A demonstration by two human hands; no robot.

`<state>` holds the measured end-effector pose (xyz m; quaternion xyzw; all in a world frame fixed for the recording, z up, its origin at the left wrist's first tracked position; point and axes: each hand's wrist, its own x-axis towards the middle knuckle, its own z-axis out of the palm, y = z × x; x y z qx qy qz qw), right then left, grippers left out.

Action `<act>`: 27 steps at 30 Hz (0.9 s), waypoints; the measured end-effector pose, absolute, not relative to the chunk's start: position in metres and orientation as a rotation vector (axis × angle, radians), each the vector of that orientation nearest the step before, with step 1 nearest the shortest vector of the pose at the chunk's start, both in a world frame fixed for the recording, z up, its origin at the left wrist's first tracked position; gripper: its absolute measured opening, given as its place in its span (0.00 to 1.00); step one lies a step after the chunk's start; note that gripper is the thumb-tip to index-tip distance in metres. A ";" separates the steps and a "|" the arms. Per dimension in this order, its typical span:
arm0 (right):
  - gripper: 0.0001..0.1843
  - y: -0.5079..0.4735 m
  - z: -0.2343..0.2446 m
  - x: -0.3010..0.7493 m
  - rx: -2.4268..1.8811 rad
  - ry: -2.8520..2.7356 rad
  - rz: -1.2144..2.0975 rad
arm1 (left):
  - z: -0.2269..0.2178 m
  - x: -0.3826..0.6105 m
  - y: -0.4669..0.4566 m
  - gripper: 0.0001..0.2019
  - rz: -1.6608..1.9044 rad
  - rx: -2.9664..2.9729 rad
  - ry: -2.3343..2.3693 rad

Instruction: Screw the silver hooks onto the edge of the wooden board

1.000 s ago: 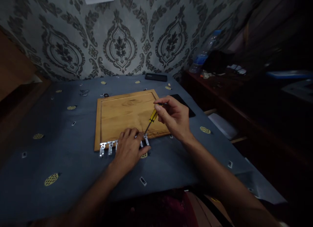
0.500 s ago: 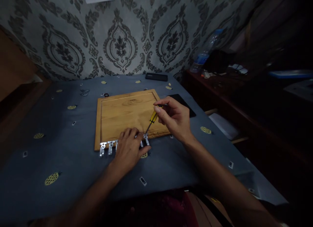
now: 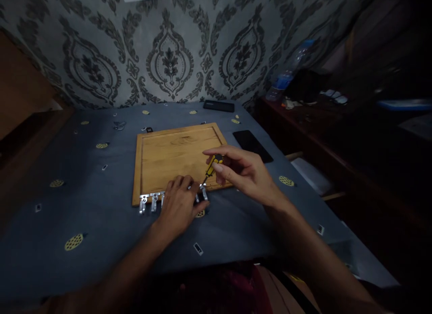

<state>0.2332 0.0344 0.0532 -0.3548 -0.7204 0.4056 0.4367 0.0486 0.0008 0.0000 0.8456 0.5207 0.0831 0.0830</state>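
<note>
A wooden board [image 3: 172,158] with a raised rim lies on the blue cloth. Along its near edge runs a metal hook rail [image 3: 154,201], its hooks hanging past the edge. My left hand [image 3: 178,206] lies over the middle of the rail, fingers curled onto the board and thumb on the near side, hiding several hooks. In my right hand [image 3: 248,172] a yellow and black screwdriver [image 3: 211,166] is held by its handle between thumb and fingers. Its shaft slants down to the right end of the rail; the tip's exact contact is too small to tell.
Right of the board lies a dark flat phone-like slab [image 3: 252,145]. A black case [image 3: 218,106] rests near the wall. Thin glasses-like wire [image 3: 119,125] lies at the back left. A plastic bottle [image 3: 282,82] stands on the dark side table [image 3: 270,107].
My right hand has turned and lowered a little, and the screwdriver handle now tips more toward me. The left hand stays on the rail. The whole view has shifted slightly.
</note>
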 end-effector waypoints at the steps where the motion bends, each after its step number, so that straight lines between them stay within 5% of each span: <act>1: 0.15 0.034 0.054 0.233 -0.878 -1.774 1.026 | 0.000 0.049 0.001 0.18 0.252 2.528 1.555; 16: 0.17 0.040 0.046 0.238 -0.770 -1.720 1.174 | -0.002 0.048 0.002 0.19 0.252 2.531 1.556; 27: 0.18 0.040 0.041 0.217 -0.857 -1.621 0.897 | -0.005 0.047 0.001 0.18 0.303 2.539 1.552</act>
